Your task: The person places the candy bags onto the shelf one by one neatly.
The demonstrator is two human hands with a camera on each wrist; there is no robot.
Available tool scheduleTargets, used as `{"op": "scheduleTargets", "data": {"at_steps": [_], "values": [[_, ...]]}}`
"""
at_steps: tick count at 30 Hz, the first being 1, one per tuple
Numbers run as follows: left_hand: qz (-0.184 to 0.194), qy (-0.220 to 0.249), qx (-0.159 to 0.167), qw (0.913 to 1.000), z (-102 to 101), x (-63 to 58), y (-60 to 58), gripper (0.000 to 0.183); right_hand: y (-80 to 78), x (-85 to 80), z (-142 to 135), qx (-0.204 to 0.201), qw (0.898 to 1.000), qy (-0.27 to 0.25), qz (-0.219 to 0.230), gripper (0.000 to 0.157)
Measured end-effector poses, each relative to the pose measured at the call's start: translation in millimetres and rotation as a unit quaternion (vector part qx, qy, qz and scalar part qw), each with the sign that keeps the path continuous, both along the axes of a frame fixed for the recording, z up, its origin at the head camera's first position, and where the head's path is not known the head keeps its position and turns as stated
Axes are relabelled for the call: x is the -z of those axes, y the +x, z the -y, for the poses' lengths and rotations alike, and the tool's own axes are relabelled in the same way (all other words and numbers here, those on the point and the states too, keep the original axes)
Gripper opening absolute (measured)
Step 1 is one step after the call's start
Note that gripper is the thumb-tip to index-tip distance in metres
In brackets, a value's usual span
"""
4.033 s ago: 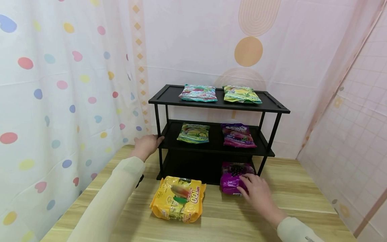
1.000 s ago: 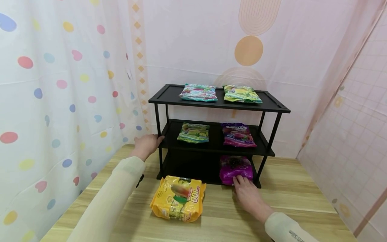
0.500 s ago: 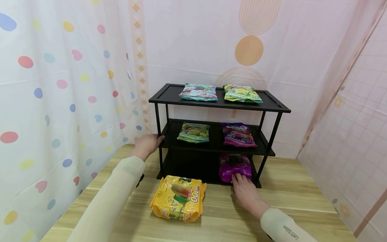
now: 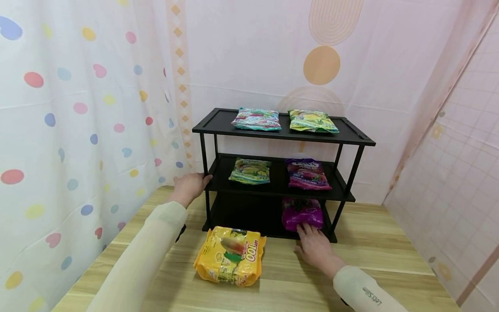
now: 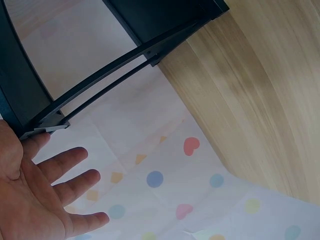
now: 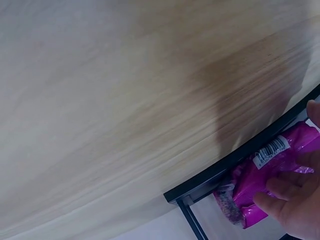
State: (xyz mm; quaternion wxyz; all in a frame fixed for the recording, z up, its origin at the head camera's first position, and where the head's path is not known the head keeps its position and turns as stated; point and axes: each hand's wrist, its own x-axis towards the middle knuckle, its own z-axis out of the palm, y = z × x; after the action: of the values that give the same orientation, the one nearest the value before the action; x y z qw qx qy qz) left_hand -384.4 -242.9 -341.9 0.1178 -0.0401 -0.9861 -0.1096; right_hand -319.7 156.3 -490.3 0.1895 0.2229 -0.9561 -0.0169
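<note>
In the head view my left hand (image 4: 189,189) holds the left side of the black three-tier shelf (image 4: 273,193) at its middle tier. The left wrist view shows the thumb side of the left hand (image 5: 45,185) at the shelf's corner, with the other fingers spread away from it. My right hand (image 4: 316,248) touches the front of a purple candy bag (image 4: 302,213) on the bottom tier, at the right. In the right wrist view the fingers of the right hand (image 6: 295,195) lie against the purple bag (image 6: 260,185), mostly extended.
A yellow candy bag (image 4: 231,256) lies on the wooden table (image 4: 280,286) before the shelf. Two bags, one teal (image 4: 256,119) and one yellow-green (image 4: 313,121), lie on top. The middle tier bears a green bag (image 4: 250,171) and a dark purple bag (image 4: 308,174).
The purple bag has moved from the bottom tier's front edge back into the tier, my right hand moving in behind it. My left hand has stayed at the shelf.
</note>
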Motion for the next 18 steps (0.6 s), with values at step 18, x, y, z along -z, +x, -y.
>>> {"op": "scheduleTargets", "data": {"at_steps": [18], "values": [[0.0,0.008,0.002,1.0,-0.3,-0.2,2.0,0.053,3.0,-4.9,-6.8,0.002,0.999,-0.022,0.05,0.046]]}}
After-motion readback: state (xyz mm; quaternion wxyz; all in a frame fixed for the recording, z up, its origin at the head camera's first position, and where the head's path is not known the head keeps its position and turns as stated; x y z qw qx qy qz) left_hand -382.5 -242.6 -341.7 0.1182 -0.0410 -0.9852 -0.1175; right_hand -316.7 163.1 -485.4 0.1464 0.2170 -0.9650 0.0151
